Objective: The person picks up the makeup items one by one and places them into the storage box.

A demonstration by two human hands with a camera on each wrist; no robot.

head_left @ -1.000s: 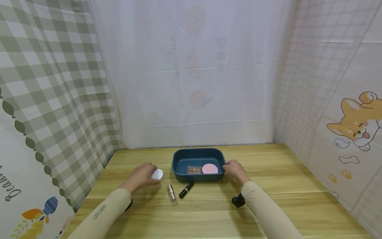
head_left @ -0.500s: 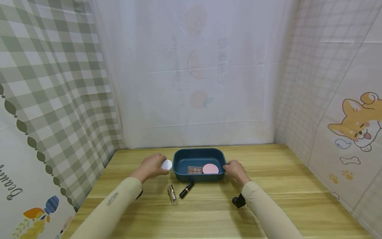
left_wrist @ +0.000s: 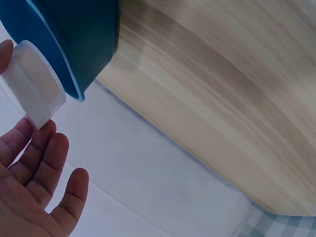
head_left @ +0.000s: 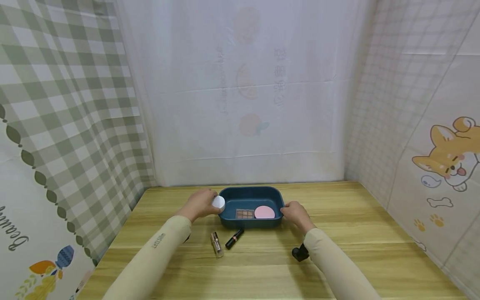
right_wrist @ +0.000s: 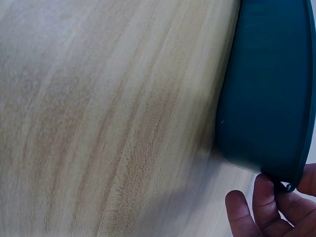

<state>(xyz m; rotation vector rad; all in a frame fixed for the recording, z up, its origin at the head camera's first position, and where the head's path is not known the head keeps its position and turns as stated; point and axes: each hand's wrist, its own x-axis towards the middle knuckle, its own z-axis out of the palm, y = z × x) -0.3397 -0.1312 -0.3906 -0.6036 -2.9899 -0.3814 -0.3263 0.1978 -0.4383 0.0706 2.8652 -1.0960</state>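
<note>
Across it comes, the round white container (head_left: 219, 203) carried rightward by the left hand (head_left: 198, 204), now right up at the nine-o'clock rim of the blue box (head_left: 250, 224); whether it touches, I can't tell. Thumb and fingertips pinch it by its edges, its face tilted. Over at three o'clock, the right hand (head_left: 296, 214) has the rim gripped between thumb and fingers, and the box sits flat on the wooden table (head_left: 255, 275). Inside, a brown palette (head_left: 245, 213) lies at seven o'clock, with a round pink item (head_left: 264, 212) just beside it at four. Outside, a black lipstick (head_left: 234, 238) lies at seven, and farther out, towards eight, a gold-and-clear lipstick (head_left: 216, 244) lies near it.
</note>
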